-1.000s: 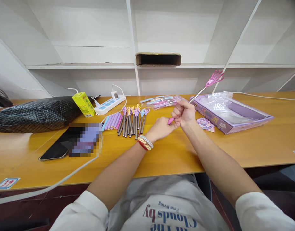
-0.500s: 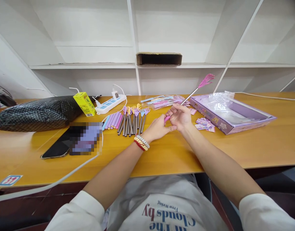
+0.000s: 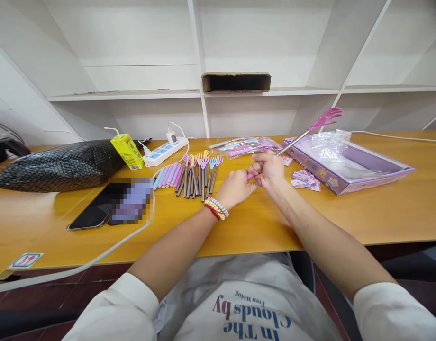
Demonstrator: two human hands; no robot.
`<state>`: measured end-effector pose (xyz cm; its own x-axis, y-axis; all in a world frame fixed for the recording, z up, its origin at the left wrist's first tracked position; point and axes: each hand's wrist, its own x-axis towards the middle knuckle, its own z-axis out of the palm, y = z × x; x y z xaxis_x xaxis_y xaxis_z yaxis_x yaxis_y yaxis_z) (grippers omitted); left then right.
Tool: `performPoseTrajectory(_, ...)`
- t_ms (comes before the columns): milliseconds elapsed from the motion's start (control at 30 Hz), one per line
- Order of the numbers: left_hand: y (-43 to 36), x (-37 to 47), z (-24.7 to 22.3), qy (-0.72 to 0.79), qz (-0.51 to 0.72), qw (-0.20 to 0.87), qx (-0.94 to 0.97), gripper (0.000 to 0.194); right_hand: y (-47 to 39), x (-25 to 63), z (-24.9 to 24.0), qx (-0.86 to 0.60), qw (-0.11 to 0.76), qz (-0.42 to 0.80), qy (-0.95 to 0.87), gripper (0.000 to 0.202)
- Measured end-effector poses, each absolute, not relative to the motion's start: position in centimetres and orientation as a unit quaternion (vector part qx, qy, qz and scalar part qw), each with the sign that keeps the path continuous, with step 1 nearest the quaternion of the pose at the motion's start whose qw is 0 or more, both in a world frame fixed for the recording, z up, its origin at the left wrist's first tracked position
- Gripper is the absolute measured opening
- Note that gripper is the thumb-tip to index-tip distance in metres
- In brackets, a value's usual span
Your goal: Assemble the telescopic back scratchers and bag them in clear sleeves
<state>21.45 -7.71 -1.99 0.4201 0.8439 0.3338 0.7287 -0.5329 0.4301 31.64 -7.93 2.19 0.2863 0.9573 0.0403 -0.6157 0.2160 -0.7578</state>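
My left hand (image 3: pixel 235 189) is closed on the pink handle end of a back scratcher (image 3: pixel 326 119). Wrapped round the same tool's metal rod is my right hand (image 3: pixel 267 171), its fingers curled. The pink claw head points up and to the right, over the purple box (image 3: pixel 340 187). Left of my hands lie several claw heads on metal rods (image 3: pixel 195 182), with pastel handles (image 3: pixel 168 176) beside them. Small printed cards (image 3: pixel 305 180) rest to the right of my right hand.
Plastic-wrapped items (image 3: pixel 242 147) lie behind my hands. To the left are a power strip (image 3: pixel 166 152), a yellow drink carton (image 3: pixel 127 150), a black wrapped parcel (image 3: pixel 61 166) and a phone (image 3: pixel 93 210). A cardboard box (image 3: pixel 235 83) sits on the shelf.
The fingers of my right hand have curled tighter round the rod. The claw head has shifted right in view, and the whole view has moved slightly.
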Motion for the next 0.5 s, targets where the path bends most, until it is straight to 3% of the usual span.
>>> performPoseTrajectory(300, -8.6, 22.0, -0.9, 0.516, 0.236, 0.059, 0.821, 0.050, -7.9, 32.3, 3.0, -0.304, 0.762, 0.519, -0.240, 0.049)
performPoseTrajectory(500, -8.7, 21.8, -1.5, 0.465, 0.257, 0.094, 0.842, 0.047, -7.4, 32.8, 2.2, -0.285, 0.757, 0.526, -0.261, 0.052)
